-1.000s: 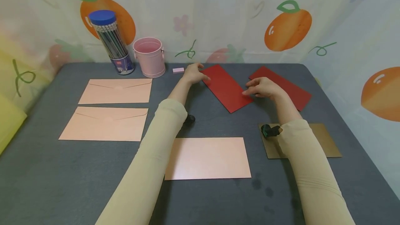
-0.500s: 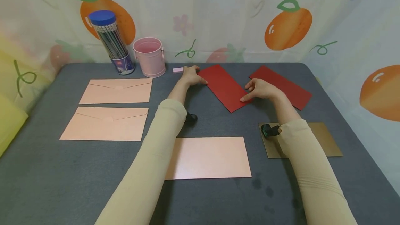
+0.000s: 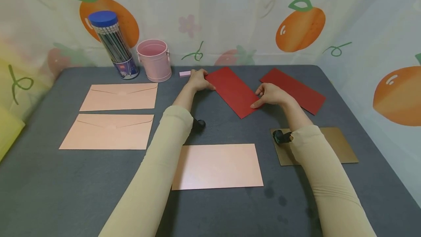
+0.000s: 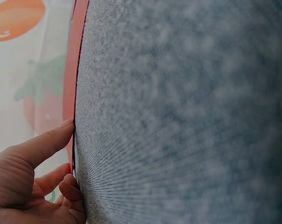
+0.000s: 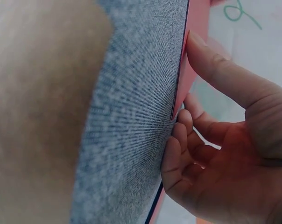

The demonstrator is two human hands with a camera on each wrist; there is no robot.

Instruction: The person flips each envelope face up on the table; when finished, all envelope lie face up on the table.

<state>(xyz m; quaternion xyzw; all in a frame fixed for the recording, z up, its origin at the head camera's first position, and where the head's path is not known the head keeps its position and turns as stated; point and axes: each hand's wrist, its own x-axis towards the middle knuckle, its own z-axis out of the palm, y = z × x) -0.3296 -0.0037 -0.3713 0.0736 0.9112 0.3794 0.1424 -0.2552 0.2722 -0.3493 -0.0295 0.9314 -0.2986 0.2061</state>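
Note:
Near the back of the table, a red envelope (image 3: pixel 232 92) lies slanted between both hands. My left hand (image 3: pixel 198 80) holds its far left corner; the left wrist view shows the thumb (image 4: pixel 50 142) on its edge and the other fingers curled at the end. At the near right corner, my right hand (image 3: pixel 272 94) grips it with the thumb (image 5: pixel 215 65) on top and curled fingers beside the edge. Behind the right hand lies a second red envelope (image 3: pixel 294 90). The undersides of the fingers are partly hidden in the head view.
Two peach envelopes (image 3: pixel 121 96) lie at left, flaps up. Another peach envelope (image 3: pixel 218 165) lies in front, partly under the left sleeve. A gold-brown envelope (image 3: pixel 338 145) is below the right forearm. A pencil canister (image 3: pixel 115 45), pink bucket (image 3: pixel 154 63) and small pink block (image 3: pixel 185 74) stand behind.
My right thumb has come down onto the red envelope's near corner, and its fingers have drawn in. The left hand has shifted slightly left at the far corner. The envelope has hardly moved.

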